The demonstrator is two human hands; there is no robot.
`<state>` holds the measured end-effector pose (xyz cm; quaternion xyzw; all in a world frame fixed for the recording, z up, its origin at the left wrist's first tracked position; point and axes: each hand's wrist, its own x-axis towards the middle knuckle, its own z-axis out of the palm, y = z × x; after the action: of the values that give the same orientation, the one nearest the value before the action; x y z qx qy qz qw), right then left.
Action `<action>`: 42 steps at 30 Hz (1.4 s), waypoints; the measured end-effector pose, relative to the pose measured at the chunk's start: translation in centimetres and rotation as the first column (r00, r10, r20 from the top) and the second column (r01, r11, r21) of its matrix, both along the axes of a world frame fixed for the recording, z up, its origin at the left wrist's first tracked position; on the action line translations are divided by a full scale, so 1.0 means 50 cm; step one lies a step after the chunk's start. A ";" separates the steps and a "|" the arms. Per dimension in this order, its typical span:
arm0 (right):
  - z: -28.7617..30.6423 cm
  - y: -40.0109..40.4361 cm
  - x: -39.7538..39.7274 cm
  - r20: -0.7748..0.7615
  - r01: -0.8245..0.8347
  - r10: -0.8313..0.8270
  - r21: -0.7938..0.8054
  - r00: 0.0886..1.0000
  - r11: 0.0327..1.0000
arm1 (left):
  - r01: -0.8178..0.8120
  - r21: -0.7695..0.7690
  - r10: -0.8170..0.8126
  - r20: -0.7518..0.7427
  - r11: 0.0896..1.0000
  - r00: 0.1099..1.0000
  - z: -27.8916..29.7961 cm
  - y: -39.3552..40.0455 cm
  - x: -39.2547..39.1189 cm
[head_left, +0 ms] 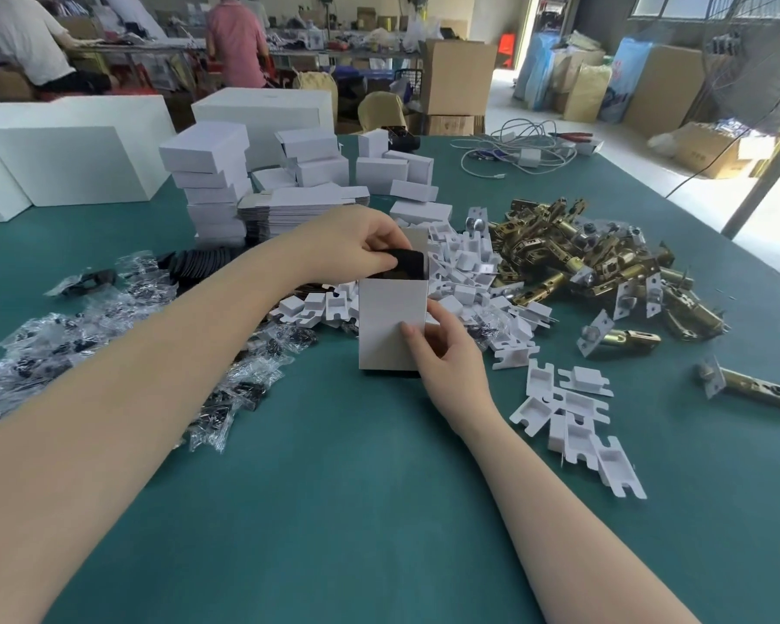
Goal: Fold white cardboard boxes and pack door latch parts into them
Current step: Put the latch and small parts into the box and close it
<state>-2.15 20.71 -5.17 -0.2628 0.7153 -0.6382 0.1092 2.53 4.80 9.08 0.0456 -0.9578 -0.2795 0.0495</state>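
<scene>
A small white cardboard box (390,326) stands upright on the green table (334,488), its top open. My right hand (446,358) holds its lower right side, thumb on the front face. My left hand (356,245) pinches a flat black part (408,263) at the box's open mouth, partly inside it. Brass door latches (573,258) lie heaped to the right. White folded cardboard inserts (464,272) are piled behind the box and scattered at the right (577,421).
Clear bags of small dark parts (109,335) spread across the left. Flat box blanks (302,209) and stacked folded boxes (208,182) stand behind. Large white cartons (64,164) sit far left. Cables (514,150) lie at the back. People work at a far bench.
</scene>
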 end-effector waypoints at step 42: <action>0.017 0.007 0.028 -0.324 0.091 -0.146 -0.179 0.935 0.980 | -0.148 0.373 0.377 -0.669 0.916 0.640 -0.285 0.067 0.077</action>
<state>-0.73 21.06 -4.33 -0.3318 0.6842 -0.6452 -0.0743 6.35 8.13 -5.18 0.0771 -0.7899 -0.3983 0.4598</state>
